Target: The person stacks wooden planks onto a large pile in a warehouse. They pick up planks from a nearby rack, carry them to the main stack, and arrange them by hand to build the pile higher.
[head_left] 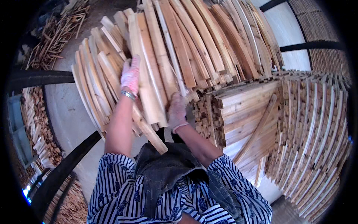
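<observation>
A wide heap of long, pale wooden boards (154,67) lies before me, their near ends toward my body. My left hand (130,74), in a pinkish-white work glove, presses against the left side of a few boards, fingers pointing up along them. Lower down, my right hand (177,112), in a similar glove and slightly blurred, grips the boards from the right near their ends. Those boards are held between both hands. One short board (149,128) juts out slanting toward my apron below my left wrist. The fingertips of my right hand are partly hidden.
To the right stands a neat stack of planks (250,112) with a loose strip (255,128) leaning on it. Beyond is a tall curved-looking stack (313,138). Scrap sticks (57,33) lie far left. Dark bars (67,168) cross the left side.
</observation>
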Available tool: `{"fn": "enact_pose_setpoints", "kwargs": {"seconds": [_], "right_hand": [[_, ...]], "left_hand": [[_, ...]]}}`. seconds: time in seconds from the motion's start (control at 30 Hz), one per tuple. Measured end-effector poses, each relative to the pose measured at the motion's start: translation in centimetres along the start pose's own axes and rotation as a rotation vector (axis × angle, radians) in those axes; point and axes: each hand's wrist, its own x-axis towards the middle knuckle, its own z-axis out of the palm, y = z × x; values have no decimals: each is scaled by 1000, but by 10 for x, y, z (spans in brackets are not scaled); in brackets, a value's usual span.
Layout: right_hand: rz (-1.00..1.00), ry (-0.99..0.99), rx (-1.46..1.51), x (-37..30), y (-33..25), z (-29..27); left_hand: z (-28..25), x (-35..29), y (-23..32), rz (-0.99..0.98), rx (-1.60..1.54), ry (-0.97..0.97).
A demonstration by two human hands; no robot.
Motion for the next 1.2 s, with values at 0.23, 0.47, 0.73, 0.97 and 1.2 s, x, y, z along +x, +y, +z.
{"fn": "enact_pose_setpoints", "kwargs": {"seconds": [0.23, 0.47, 0.73, 0.97, 1.2], "right_hand": [[-114, -390, -1, -34, -1, -19], [181, 162, 157, 11, -26, -39], [85, -71, 117, 14, -32, -5], [-49, -169, -165, 28, -83, -26], [-86, -537, 328, -65, -44, -49]], "left_hand": [[-10, -22, -30, 119, 107, -249], [36, -10, -55, 361, 756, -65], [14, -25, -15, -115, -180, -372], [27, -3, -32, 49, -97, -138], [-53, -67, 38, -417, -294, -472]]}}
